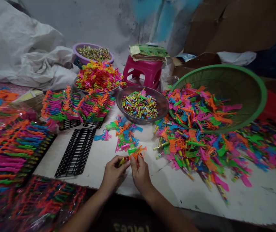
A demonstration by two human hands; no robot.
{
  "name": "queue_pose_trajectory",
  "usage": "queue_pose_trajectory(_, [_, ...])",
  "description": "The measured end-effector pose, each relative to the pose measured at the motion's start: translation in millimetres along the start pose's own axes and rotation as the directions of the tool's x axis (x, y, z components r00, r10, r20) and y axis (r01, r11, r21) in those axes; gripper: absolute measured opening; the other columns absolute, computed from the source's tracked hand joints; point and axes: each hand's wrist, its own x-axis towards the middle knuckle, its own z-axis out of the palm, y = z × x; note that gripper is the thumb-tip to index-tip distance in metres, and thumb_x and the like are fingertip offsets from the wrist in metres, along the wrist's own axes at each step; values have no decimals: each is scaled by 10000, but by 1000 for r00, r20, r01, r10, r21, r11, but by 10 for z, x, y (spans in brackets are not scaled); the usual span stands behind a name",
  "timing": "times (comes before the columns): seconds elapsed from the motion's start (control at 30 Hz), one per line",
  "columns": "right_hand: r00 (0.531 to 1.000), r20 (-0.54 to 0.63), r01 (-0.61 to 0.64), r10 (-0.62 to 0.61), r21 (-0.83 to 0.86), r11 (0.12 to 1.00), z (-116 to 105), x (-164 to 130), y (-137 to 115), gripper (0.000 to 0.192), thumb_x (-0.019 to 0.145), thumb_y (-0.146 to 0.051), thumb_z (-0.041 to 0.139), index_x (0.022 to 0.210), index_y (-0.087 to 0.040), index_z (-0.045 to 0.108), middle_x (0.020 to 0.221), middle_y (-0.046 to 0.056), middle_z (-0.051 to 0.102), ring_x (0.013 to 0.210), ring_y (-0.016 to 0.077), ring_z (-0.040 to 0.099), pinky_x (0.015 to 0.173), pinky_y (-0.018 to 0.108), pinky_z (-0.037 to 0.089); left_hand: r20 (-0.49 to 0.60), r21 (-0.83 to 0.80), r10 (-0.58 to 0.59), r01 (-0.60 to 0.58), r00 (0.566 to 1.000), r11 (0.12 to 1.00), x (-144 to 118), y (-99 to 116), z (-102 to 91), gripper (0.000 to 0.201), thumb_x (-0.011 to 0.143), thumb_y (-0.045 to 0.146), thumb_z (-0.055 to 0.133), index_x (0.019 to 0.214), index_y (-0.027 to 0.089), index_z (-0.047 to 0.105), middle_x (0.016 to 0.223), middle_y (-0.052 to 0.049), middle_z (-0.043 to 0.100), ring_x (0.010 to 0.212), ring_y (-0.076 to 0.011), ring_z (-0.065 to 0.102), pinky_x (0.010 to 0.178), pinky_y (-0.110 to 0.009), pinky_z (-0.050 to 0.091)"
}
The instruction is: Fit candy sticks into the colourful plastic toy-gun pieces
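Fingers of the left hand (113,172) pinch a small yellow-wrapped tube (122,160); right hand (140,172) pinches an orange plastic toy pistol (138,153), tube at its rear. Misalignment could make the tube slip.

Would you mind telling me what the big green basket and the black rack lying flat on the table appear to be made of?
Green basket: likely moulded plastic, matte, judging by its uniform colour and fine woven-look mesh. Black rack: seemingly rigid plastic with a slight sheen, a regular slotted grid; metal cannot be ruled out.
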Motion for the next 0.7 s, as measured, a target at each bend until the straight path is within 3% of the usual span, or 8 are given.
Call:
queue_pose_trajectory(0.27, [989, 75, -129, 127, 26, 991, -23, 18, 37, 265, 833, -406, 352, 757, -184, 475, 648, 3, 540, 592, 138, 516, 557, 240, 397, 37, 254, 213, -215, 976, 943, -27, -81, 94, 156, 677, 271, 622, 782, 169, 675, 664, -2, 562, 651, -131, 537, 598, -220, 416])
queue_pose_trajectory(0.33, [989, 82, -127, 127, -3, 992, -183, 124, 102, 310, 815, -446, 361, 721, -181, 493, 618, -6, 512, 581, 137, 496, 552, 243, 395, 84, 294, 232, -247, 969, 923, 9, -105, 90, 198, 710, 275, 588, 863, 180, 668, 752, -26, 605, 712, -146, 560, 646, -236, 431])
queue_pose_trajectory(0.4, [990, -28, -140, 139, -63, 988, -505, 275, 187, 365, 783, -496, 378, 684, -172, 516, 573, -12, 472, 556, 142, 471, 538, 254, 389, 73, 338, 261, -270, 963, 902, 106, -118, 36, 234, 734, 280, 556, 926, 186, 653, 865, -50, 630, 807, -167, 570, 716, -259, 431])
queue_pose_trajectory(0.47, [930, -332, -216, 155, -153, 964, -935, 430, 268, 405, 749, -523, 417, 765, -141, 550, 568, -4, 463, 546, 155, 461, 534, 277, 387, -26, 383, 293, -262, 956, 886, 261, -121, -57, 249, 747, 288, 531, 948, 191, 642, 931, -58, 629, 876, -180, 557, 771, -277, 413])
queue_pose_trajectory(0.53, [729, -684, -316, 16, -316, 895, -1332, 544, 320, 514, 704, -482, 521, 1040, -93, 513, 685, 43, 508, 638, 196, 483, 586, 319, 395, -146, 394, 265, -190, 953, 899, 444, -122, -151, 247, 734, 300, 539, 933, 195, 642, 921, -53, 624, 883, -186, 545, 788, -289, 394])
queue_pose_trajectory(0.6, [607, -778, -351, -165, -448, 822, -1556, 590, 342, 628, 689, -409, 567, 1195, -65, 425, 838, 113, 523, 735, 227, 488, 644, 353, 400, -219, 359, 194, -106, 956, 927, 614, -126, -200, 244, 678, 316, 597, 884, 195, 646, 887, -46, 616, 870, -195, 530, 782, -296, 380])
queue_pose_trajectory(0.63, [611, -760, -329, -221, -497, 803, -1581, 586, 347, 618, 694, -379, 567, 1208, -66, 426, 881, 132, 518, 740, 225, 488, 655, 358, 404, -236, 335, 161, -75, 958, 939, 684, -129, -200, 244, 641, 320, 631, 849, 194, 647, 860, -41, 609, 860, -199, 523, 767, -294, 377])
queue_pose_trajectory(0.7, [703, -665, -220, -253, -541, 812, -1476, 539, 363, 488, 723, -348, 535, 1138, -94, 511, 877, 123, 523, 676, 193, 490, 640, 343, 419, -238, 281, 112, -42, 965, 959, 775, -128, -164, 219, 578, 321, 680, 743, 186, 633, 775, -23, 583, 816, -191, 510, 708, -272, 372])
